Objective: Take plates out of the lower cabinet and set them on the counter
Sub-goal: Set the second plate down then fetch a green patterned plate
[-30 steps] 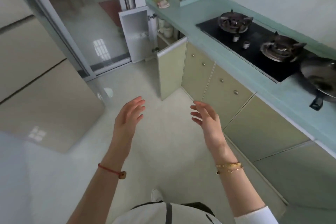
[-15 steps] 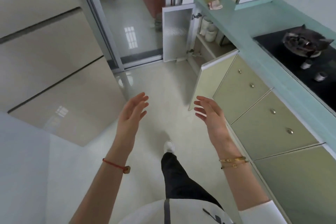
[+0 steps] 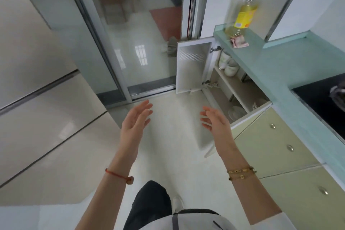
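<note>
The lower cabinet [image 3: 240,87] stands open under the pale green counter [image 3: 291,65], both its doors swung out. White plates [image 3: 236,113] show on its lower level, partly hidden behind the near door [image 3: 224,132]. White jars [image 3: 228,63] sit on the upper shelf. My left hand [image 3: 135,124] and my right hand [image 3: 215,124] are held out over the floor in front of me, palms facing each other, fingers apart and empty. My right hand is just left of the near door, short of the plates.
A yellow oil bottle [image 3: 243,11] and a pink cloth [image 3: 239,41] stand at the counter's far end. A black hob [image 3: 324,102] lies at the right. Drawer fronts with knobs [image 3: 290,148] run below the counter. A glass sliding door [image 3: 130,39] is ahead.
I have walked closer to the open cabinet; it now sits nearer and the plates inside have come into sight. Both hands stay raised, open and empty.
</note>
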Tool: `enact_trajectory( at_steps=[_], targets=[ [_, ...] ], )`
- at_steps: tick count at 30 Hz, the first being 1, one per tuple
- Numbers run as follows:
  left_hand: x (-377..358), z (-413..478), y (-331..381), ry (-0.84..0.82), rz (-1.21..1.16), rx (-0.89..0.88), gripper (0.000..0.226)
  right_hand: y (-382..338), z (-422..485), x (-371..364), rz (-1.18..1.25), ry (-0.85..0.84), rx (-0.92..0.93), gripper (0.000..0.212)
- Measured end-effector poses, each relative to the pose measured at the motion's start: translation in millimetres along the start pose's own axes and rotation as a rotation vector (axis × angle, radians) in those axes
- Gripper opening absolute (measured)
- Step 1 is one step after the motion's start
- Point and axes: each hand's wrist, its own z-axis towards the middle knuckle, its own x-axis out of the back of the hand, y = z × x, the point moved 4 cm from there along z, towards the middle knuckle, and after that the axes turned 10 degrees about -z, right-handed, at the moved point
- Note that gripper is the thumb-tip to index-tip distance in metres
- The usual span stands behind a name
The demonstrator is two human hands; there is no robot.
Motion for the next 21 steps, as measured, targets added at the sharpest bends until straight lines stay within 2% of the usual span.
enact_trajectory(
  at_steps=[7,13,18,21],
  targets=[
    [-26.8,168.3,-22.2,-0.115,0.023,0.099,0.029,-11.7,124.3,-29.6,0.002,0.132,-0.053,0.02],
    [-92.1,313.6,-34.2,-0.414,0.12,0.185,0.023,-27.3,223.9,-35.9,0.058,0.388,-0.106,0.024],
    [-155.9,390.9,-57.8,-0.654,0.252,0.286,0.021,-20.9,272.9,-17.8,0.128,0.629,-0.198,0.026],
    [-194.3,428.6,-84.6,-0.735,0.294,0.351,0.023,-11.2,295.5,0.2,0.169,0.752,-0.267,0.025]
  ],
)
